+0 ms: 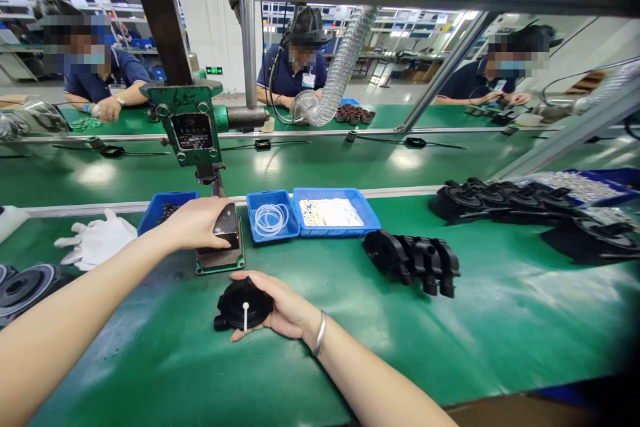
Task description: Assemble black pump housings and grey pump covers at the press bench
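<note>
My right hand, with a silver bangle at the wrist, grips a round black plastic housing by its edge. A thin white pin with a round head stands out against the housing. Beyond it, my left hand is closed around a dark metal block on the base of a green bench press. Some of the left fingers are hidden behind the block. The press column rises behind that hand.
Behind the press base are a blue bin of clear tubing rings, a blue tray of small white parts and a bin of black parts. White gloves lie left. Black housings stand right. Several co-workers sit across the line.
</note>
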Demonstrator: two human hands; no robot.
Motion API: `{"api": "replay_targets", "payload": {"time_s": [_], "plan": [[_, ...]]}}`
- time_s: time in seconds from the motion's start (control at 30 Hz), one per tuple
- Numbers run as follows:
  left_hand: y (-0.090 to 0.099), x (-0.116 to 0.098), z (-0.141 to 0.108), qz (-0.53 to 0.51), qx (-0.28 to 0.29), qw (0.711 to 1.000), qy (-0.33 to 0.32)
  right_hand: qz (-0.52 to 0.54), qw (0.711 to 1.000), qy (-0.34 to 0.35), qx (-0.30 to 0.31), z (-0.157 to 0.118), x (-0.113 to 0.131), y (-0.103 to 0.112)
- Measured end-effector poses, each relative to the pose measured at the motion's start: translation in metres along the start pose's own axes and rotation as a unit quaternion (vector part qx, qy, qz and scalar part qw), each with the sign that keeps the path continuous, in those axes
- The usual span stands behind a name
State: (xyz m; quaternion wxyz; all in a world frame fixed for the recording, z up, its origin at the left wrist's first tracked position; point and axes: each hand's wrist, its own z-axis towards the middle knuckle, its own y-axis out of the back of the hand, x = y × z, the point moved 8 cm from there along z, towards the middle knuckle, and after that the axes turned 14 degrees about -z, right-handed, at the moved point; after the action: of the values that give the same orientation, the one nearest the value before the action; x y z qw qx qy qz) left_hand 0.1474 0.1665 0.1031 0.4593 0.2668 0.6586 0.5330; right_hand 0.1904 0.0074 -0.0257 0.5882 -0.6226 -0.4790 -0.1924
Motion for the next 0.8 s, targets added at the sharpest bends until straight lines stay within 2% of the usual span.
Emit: {"api": "replay_targets", "payload": {"time_s": [0.37,0.6,0.8], "plan": [[0.0001,0.0004,-0.0001,-0.002,-0.010,1.000,0.010,-0.021,1.000,0.003,-0.011,-0.0013,0.0000,-0.0002],[-0.0023,-0.0017,0.0012,-0.003,-0.005,1.000,-0.010,-0.022,1.000,0.000,-0.019,-0.0019,0.0002,-0.0002],[-0.0010,-0.0010,-0.0013,-0.012,-0.029,0.999,-0.009,-0.019,0.999,0.007,-0.029,-0.0042,0.0015,0.0002]]}}
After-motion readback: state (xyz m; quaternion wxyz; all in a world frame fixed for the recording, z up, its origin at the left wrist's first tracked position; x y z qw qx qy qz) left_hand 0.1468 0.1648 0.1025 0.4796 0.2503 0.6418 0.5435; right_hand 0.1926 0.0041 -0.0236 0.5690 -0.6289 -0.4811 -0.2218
